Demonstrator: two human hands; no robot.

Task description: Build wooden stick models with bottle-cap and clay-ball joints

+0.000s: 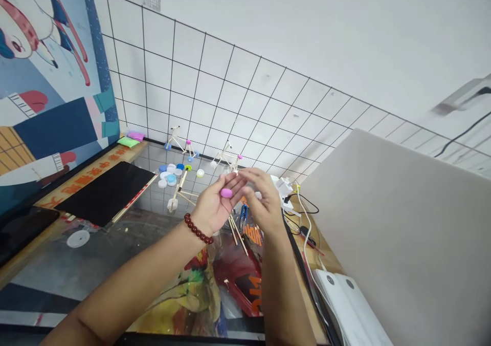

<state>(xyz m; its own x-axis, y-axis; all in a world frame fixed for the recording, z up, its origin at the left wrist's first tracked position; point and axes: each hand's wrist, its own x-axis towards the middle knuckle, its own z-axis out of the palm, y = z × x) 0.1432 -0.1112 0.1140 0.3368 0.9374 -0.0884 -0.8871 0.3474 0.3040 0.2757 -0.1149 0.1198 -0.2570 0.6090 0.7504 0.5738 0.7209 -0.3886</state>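
An oval lump of pink clay (pixel 226 193) rests on the upturned palm of my left hand (pixel 217 205), close to the thumb. My right hand (pixel 263 197) is curved beside it, with fingers apart and the fingertips close to those of the left. I cannot tell whether they touch. Several loose thin wooden sticks (pixel 238 233) lie on the table just below my hands. Left of them stands a structure of sticks (pixel 182 187) joined with yellow-green and white lumps. Further stick structures (pixel 191 151) with blue and pink joints stand behind, one (pixel 226 156) partly hidden by my fingers.
Blue and white round lids (pixel 169 174) cluster left of my hands. A black board (pixel 107 192) and a white lid (pixel 78 239) lie further left. Green and pink packets (pixel 130 140) sit in the back corner. Cables (pixel 303 208) and a white power strip (pixel 349 305) line the right side.
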